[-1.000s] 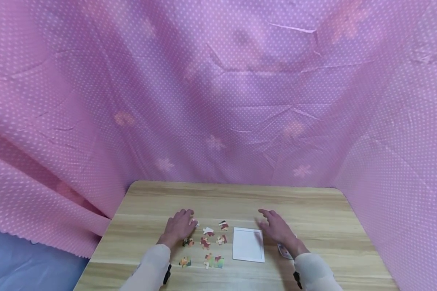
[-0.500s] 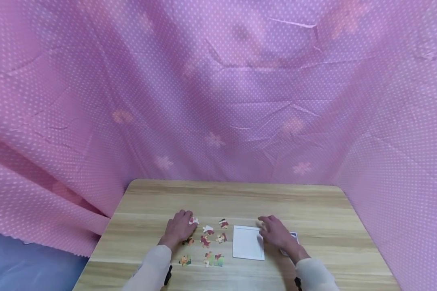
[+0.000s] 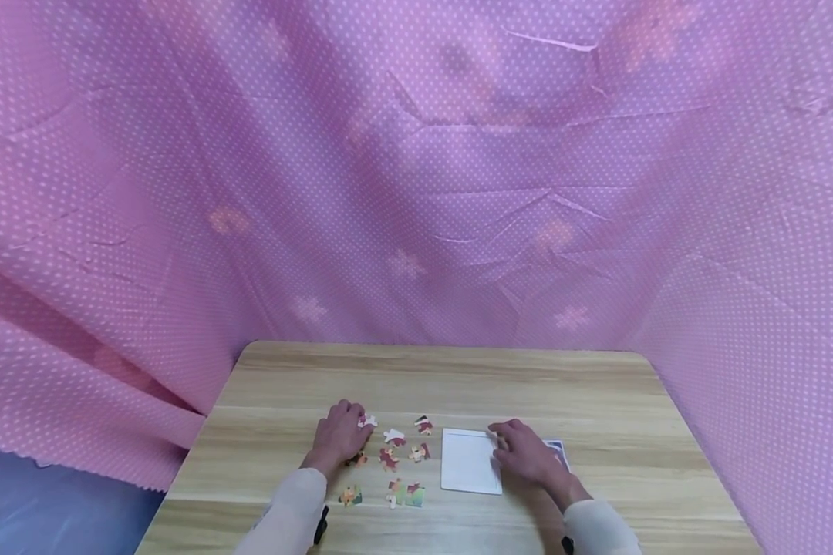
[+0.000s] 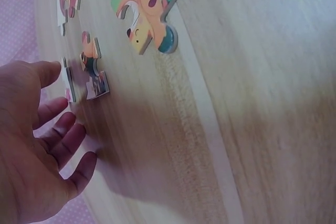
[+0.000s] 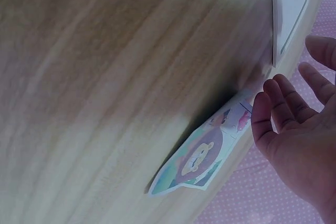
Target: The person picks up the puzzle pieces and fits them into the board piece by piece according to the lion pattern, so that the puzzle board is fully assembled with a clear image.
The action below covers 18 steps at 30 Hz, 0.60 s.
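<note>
Picture card (image 5: 198,156) near right hand (image 5: 302,136); right-wrist view: long axis slants up-right.

We see pink-purple, white-dotted fabric (image 3: 416,193), creased and patterned with pale flowers, hanging behind and beside a light wood-grain tabletop (image 3: 562,381) with rounded far corners. Lower left, a blue surface (image 3: 48,505) (cloth or floor, we cannot tell) catches soft light.
</note>
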Motion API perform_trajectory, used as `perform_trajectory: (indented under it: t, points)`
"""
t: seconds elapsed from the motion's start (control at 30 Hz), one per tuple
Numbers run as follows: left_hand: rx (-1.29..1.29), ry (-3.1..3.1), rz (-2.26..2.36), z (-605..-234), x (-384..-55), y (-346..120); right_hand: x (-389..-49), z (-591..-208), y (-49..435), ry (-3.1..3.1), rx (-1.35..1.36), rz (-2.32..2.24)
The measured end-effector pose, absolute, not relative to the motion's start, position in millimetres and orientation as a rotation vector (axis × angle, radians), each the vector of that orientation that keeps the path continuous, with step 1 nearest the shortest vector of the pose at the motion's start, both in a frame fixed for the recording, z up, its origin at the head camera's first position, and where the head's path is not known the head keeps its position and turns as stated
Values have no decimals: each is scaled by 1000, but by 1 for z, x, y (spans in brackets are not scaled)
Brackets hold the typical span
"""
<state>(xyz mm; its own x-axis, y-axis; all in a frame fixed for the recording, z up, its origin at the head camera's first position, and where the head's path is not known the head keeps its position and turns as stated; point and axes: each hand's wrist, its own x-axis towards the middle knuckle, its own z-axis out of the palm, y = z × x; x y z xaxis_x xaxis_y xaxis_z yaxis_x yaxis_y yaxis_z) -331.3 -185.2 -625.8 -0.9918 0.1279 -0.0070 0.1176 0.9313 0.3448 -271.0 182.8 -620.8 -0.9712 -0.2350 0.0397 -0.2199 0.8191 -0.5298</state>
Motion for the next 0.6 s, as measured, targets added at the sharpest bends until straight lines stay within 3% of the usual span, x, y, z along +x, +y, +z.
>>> perform_trajectory:
  t: [0.6]
  points:
    - [177,3077,541,-629,-337,-183,-271,-629,183,3023,-419,-787]
